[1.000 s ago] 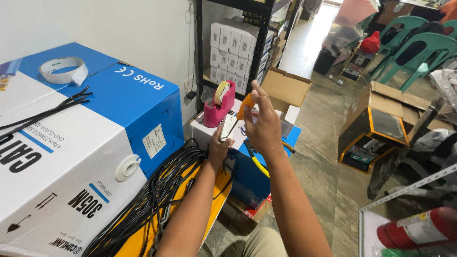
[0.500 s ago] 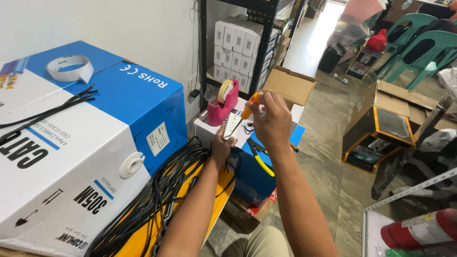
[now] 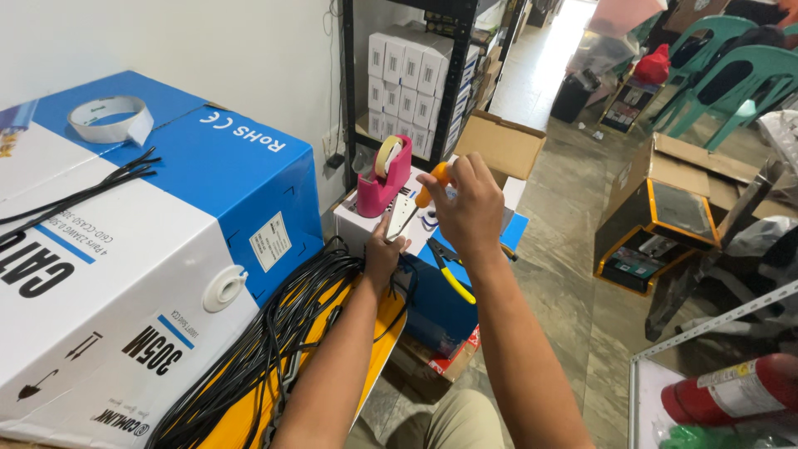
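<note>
The large cable carton fills the nine o'clock side, with a tape roll lying on its top towards eleven o'clock. Loose cables spill down just beside the carton at seven o'clock. At the centre, the left hand rests against a small box, on which the tape dispenser stands. The right hand hovers just to the three o'clock side of the dispenser, holding a tool. Behind, at twelve o'clock, a shelf rack holds stacked boxes. Chairs stand at two o'clock, and a fire extinguisher lies at four o'clock.
</note>
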{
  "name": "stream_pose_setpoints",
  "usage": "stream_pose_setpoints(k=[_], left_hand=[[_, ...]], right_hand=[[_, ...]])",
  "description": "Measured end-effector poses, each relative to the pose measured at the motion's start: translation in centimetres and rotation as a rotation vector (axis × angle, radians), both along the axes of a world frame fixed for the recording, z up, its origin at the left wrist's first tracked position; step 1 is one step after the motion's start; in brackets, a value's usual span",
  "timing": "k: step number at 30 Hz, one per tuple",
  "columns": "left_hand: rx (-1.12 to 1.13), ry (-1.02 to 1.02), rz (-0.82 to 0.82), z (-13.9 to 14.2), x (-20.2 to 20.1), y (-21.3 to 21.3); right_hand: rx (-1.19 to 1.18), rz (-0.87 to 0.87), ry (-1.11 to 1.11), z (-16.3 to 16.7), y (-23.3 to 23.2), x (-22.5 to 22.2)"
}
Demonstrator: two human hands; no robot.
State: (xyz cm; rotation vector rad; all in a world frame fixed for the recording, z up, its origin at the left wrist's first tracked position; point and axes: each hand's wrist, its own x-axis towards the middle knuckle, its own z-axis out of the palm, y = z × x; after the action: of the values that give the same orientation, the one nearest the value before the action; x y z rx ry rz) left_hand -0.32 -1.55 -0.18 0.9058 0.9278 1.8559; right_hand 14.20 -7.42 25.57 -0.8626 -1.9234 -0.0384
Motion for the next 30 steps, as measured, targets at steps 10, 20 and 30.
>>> stream_pose_setpoints(k=[10, 20, 30], left_hand=[[0.016, -0.028, -0.013, -0.4, -0.2, 0.2], [-0.042, -0.01, 0.032, -0.2, 0.0, 0.5], [-0.153, -0.086, 0.038, 0.2, 0.2, 0.6]], right_hand=[[0.065, 0.144, 0.152, -1.0, 0.1, -0.2], [0.013, 0.225, 0.121, -2.0, 0.7, -0.1], [-0.14, 0.037, 0.163, -2.6, 1.5, 0.2]])
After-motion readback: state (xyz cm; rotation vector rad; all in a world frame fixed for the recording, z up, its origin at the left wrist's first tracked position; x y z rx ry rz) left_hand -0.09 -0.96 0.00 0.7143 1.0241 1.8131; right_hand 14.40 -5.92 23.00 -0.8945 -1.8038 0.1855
